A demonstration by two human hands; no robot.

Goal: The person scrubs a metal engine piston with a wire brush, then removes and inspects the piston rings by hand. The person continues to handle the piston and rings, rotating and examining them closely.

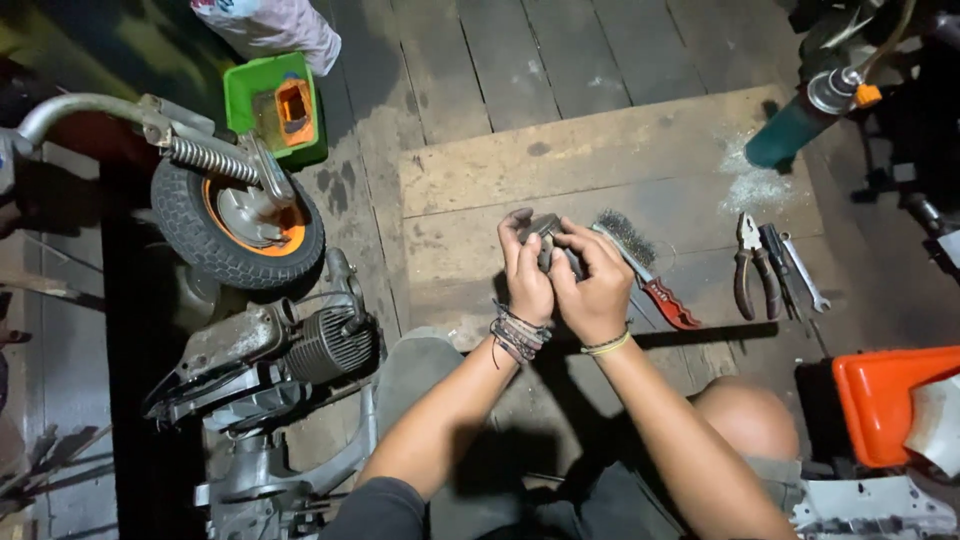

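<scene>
Both hands, left hand (525,278) and right hand (597,290), pinching small grey metal part (546,229) beside wire brush (640,268); cleaning seemingly unfinished.

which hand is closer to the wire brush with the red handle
Right. The right hand sits just beside the wire brush, nearly touching its bristle end; the left hand is farther off, on the far side of the right hand.

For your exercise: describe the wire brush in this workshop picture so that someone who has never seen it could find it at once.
Start at the pale wooden board on the plank floor, then find the person's right hand near its middle. The wire brush lies just to the right of that hand, slanting across the board. Unlike the pliers and spanner further right, it has dark bristles and a red handle.
</scene>
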